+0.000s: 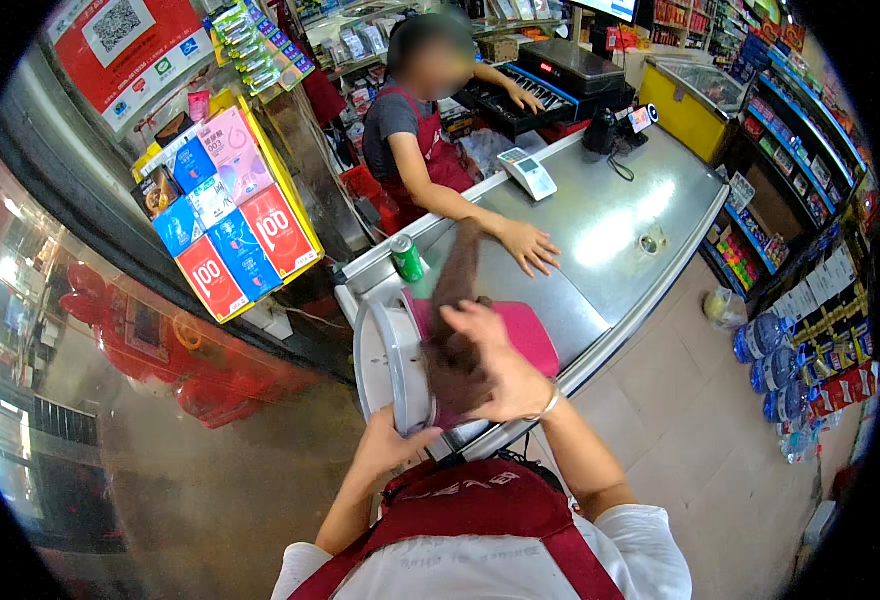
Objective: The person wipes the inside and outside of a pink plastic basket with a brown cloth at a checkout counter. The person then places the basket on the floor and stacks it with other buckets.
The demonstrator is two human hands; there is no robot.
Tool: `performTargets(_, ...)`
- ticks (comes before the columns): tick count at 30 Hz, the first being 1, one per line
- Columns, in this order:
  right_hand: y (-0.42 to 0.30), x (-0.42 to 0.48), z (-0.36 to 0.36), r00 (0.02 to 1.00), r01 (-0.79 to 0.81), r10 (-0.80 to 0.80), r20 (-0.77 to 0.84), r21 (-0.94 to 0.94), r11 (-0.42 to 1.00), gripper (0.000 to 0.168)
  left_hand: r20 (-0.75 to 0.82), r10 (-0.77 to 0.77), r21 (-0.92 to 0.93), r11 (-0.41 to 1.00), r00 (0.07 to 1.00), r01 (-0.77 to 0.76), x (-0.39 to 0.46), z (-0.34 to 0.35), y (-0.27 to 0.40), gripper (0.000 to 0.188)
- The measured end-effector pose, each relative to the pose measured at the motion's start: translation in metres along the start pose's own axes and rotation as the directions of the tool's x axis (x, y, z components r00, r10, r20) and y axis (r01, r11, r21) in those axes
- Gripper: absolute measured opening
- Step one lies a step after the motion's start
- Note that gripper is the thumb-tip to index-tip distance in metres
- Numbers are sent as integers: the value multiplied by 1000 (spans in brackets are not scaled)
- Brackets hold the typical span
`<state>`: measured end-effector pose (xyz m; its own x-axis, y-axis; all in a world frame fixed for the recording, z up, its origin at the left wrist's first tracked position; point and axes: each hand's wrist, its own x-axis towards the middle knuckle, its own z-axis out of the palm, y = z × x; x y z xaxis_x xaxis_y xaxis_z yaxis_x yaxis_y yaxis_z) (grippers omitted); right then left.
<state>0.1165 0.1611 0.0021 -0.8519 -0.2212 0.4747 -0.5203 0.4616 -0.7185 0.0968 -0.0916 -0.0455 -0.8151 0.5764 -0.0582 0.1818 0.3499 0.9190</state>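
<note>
My left hand (395,446) grips the lower rim of a white oval plastic thing (381,360) that stands tilted at the near end of the counter. A long, crumpled dark brown cloth-like thing (455,300) stretches up from beside it, blurred. Around its lower part lies my right hand (511,367), thumb and fingers spread across the brown stuff. Under that hand a flat magenta thing (530,334) rests on the metal counter (537,285), partly covered. A green drink can (407,259) stands just beyond the white plastic.
Across the counter a co-worker (432,135) in a maroon apron rests one hand on the metal top, the other over an open cash drawer (518,97). A card terminal (527,174) lies there. Boxed goods (233,210) stand left; water bottles (774,371) stand on the floor right.
</note>
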Motion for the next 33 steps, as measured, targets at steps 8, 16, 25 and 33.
performTargets(8,7,18,64,974,-223,225,-31,-330,917,79,79,-99,8,995,992,99,-11,43,-61,57)
performTargets(16,109,-16,34,828,-559,484,-282,-470,682,57,-109,8,231,973,994,17,-13,29,-4,40)
performTargets(25,128,-51,26,749,-656,547,-373,-528,539,56,-186,118,283,957,976,-62,-8,33,-11,42)
performTargets(33,-3,-7,79,934,-344,241,-264,-483,805,54,-164,109,207,976,980,-74,-6,30,-18,32)
